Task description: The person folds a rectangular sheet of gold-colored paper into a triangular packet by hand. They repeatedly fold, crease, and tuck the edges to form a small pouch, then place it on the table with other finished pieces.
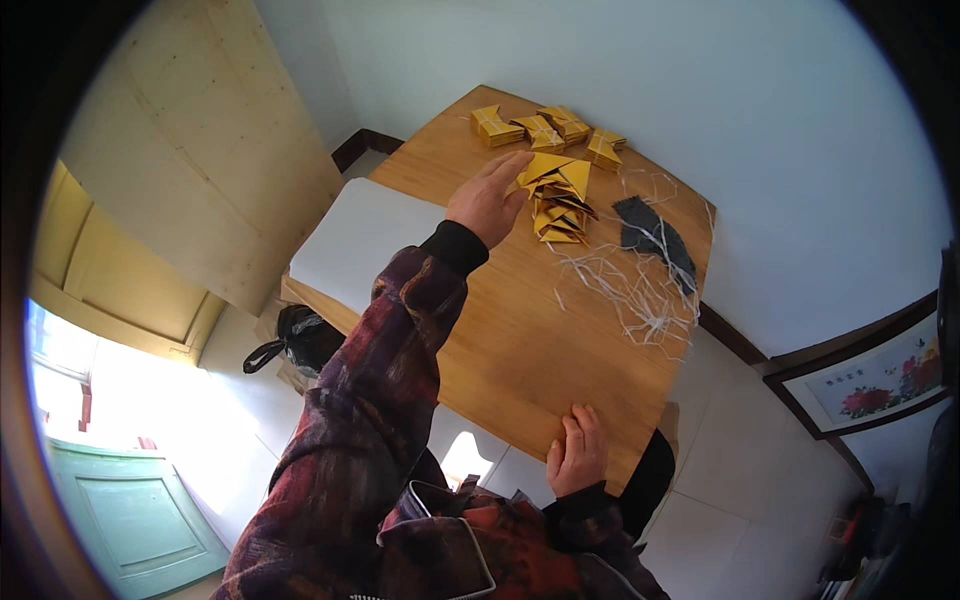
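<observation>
**Reaching into the yellow paper pile**

Head view: stretching far across the wooden table (520, 330), left hand (487, 203) out flat, fingers straight and close together, fingertips touching the near edge of the pile of yellow folded paper triangles (557, 200). Gripping nothing, just lying against the pile. Resting back at the near edge of the table, right hand (577, 452), fingers loosely curled down on the wood, holding nothing. Sitting beyond the pile, near the far edge, small stacks of yellow folded paper (548, 128) in a row. Lying just right of the pile, a dark grey cloth (655, 235), with pale loose strings (630, 290) spreading under and around it. Showing left of the reaching arm, a white sheet (355, 240) over the table's left end.
</observation>
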A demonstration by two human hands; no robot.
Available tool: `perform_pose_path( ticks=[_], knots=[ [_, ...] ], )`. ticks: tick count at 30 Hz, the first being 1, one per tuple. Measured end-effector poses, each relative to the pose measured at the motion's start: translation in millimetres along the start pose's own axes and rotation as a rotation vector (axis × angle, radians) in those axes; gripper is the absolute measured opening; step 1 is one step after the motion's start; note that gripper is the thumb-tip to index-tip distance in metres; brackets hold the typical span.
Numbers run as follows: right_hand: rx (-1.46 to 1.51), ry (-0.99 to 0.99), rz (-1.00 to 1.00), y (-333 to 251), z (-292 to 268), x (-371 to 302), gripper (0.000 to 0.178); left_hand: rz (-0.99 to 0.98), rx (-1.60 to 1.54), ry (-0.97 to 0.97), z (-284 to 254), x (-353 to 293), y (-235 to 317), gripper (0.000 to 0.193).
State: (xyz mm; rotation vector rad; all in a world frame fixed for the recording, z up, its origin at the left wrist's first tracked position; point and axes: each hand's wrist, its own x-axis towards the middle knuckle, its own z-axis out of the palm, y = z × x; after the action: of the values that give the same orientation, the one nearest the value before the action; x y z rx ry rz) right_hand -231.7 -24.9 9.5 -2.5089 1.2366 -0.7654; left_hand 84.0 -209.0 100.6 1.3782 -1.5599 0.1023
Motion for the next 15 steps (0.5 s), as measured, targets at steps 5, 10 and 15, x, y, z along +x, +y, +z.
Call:
perform_pose_path(
  ticks=[5,10,15],
  knots=[
    [-0.020,0.002,-0.026,1,1,0,0.041,-0.263,0.230,-0.321,-91,-102,-45,0.038],
    [-0.055,-0.006,-0.021,-1,1,0,0.040,-0.293,0.455,-0.458,-151,-181,-49,0.051],
    [-0.080,0.002,-0.025,-2,3,1,0.040,-0.235,0.448,-0.541,-154,-191,-55,0.057]
  ],
)
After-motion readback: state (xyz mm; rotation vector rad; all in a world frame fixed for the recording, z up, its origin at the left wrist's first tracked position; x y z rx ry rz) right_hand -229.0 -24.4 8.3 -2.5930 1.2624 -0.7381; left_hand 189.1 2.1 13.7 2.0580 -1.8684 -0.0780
